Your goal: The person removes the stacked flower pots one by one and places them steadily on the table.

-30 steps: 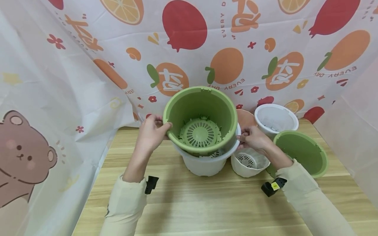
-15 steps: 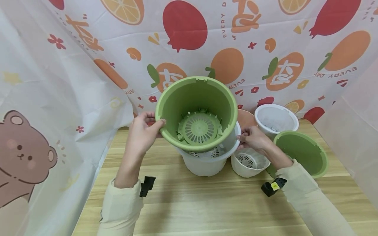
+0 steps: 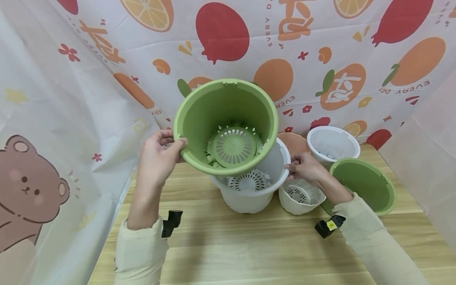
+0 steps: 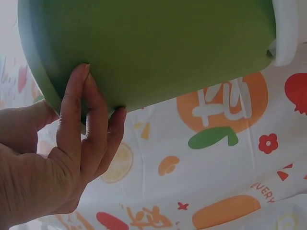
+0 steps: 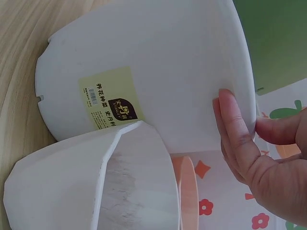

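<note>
My left hand (image 3: 156, 158) pinches the left rim of a green plastic flowerpot (image 3: 226, 103), thumb over the rim and fingers against the outer wall. The pot is tilted, its slotted base visible inside, and it hangs above a white flowerpot (image 3: 246, 202) that stands on the table. In the left wrist view the fingers (image 4: 72, 110) press the green wall (image 4: 158, 52). With thumb and fingers my right hand (image 3: 306, 169) grips the right rim of the white pot. A yellow label (image 5: 110, 98) shows on that pot's side in the right wrist view.
Right of the white pot stand a smaller white faceted pot (image 3: 301, 204), an orange pot (image 3: 293, 143), another white pot (image 3: 333, 142) and a second green pot (image 3: 367, 184) leaning over. A fruit-printed cloth (image 3: 228, 35) hangs behind the wooden table (image 3: 256, 249).
My left hand has lifted the green pot up and left, out of the white pot, so more of the white pot's slotted bottom shows. My right hand has stayed on the white rim.
</note>
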### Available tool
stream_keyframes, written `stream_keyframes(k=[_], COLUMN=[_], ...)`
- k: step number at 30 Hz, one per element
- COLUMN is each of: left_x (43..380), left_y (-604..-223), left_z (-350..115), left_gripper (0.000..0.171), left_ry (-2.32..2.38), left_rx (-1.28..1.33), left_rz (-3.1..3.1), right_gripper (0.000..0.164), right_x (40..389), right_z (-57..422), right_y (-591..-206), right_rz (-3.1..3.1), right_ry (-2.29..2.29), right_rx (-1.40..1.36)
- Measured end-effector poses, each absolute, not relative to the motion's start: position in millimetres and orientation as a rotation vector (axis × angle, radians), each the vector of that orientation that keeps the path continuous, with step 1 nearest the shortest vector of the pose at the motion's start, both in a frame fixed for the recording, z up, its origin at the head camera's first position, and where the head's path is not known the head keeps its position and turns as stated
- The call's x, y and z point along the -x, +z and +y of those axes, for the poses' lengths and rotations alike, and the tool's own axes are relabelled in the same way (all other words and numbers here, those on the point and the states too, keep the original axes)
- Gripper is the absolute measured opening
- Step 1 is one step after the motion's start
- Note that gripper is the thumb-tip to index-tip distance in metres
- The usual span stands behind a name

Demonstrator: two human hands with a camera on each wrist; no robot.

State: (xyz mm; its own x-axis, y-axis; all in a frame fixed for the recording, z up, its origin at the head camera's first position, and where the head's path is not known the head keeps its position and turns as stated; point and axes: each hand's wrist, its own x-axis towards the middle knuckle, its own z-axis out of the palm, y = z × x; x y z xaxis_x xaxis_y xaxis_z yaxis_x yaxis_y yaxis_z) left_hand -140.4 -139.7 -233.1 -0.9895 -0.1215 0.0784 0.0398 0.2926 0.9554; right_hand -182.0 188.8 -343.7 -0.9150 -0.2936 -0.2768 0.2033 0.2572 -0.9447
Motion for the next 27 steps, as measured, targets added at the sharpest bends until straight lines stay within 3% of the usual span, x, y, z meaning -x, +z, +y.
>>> stream_keyframes(k=[12, 27], left_x=[137.0, 138.6], left_y=[-224.7, -223.5], left_z=[-155.6, -183.7], left_gripper=[0.035, 0.021], left_ry=[-1.802, -1.853], left_rx=[-0.15, -0.309], left_rz=[-2.305, -2.13], right_gripper=[0.027, 0.027], right_x=[180.2, 180.3], right_z=[188.1, 188.8], right_y=[-341.6, -341.7], right_rz=[2.195, 2.177], right_ry=[-1.633, -1.646], right_rx=[0.079, 0.086])
